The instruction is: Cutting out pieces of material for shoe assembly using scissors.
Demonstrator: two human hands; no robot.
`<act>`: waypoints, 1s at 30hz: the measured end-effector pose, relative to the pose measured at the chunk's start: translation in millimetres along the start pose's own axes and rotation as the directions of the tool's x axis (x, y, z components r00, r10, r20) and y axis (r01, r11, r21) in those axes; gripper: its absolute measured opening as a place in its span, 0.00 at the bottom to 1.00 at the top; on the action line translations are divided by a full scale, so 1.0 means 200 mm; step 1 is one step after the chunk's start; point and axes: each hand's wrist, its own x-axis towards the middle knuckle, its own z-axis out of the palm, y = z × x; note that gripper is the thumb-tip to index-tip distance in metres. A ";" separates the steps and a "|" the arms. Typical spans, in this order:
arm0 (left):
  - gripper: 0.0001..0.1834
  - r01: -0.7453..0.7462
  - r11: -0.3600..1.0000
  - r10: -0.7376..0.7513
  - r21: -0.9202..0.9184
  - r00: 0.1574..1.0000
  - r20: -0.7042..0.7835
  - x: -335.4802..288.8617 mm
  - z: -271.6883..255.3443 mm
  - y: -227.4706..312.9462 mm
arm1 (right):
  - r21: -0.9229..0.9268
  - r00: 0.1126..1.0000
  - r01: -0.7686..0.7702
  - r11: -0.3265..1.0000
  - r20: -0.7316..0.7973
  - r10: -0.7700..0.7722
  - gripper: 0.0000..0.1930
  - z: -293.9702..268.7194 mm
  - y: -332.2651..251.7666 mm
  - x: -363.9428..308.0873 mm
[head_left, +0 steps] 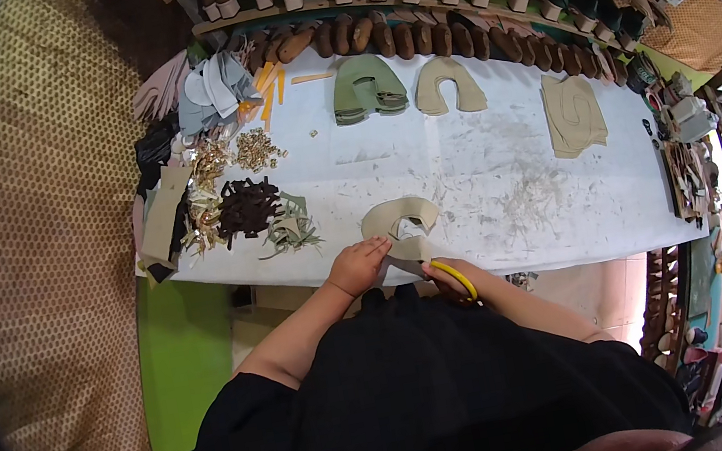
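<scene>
much open table point(647, 192) borders the beige piece point(379, 219) left hand point(356, 268) touches, grip unclear; right hand point(474, 275) clamps yellow handle point(456, 274).

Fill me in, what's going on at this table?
The person's left hand rests on a beige curved piece near the front edge of the white table. The right hand has a yellow-handled tool in its grip, close to the piece's near end; whether it's cutting isn't clear. Green curved pieces and dark strips lie farther back.
</scene>
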 end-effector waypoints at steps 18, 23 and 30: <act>0.21 0.007 1.000 -0.007 -0.019 1.000 0.007 0.00 -0.01 0.08 | -0.246 0.996 -0.016 0.969 -0.086 -0.005 0.34 0.03 -0.01 0.02; 0.21 0.015 0.999 -0.014 -0.049 0.999 0.034 0.00 -0.01 0.08 | -0.209 0.997 -0.051 0.977 -0.065 0.038 0.35 0.03 -0.01 0.03; 0.20 -0.007 1.000 0.007 -0.005 1.000 0.006 0.00 0.00 0.08 | -0.326 0.988 0.034 0.945 -0.132 -0.081 0.35 0.06 -0.01 0.02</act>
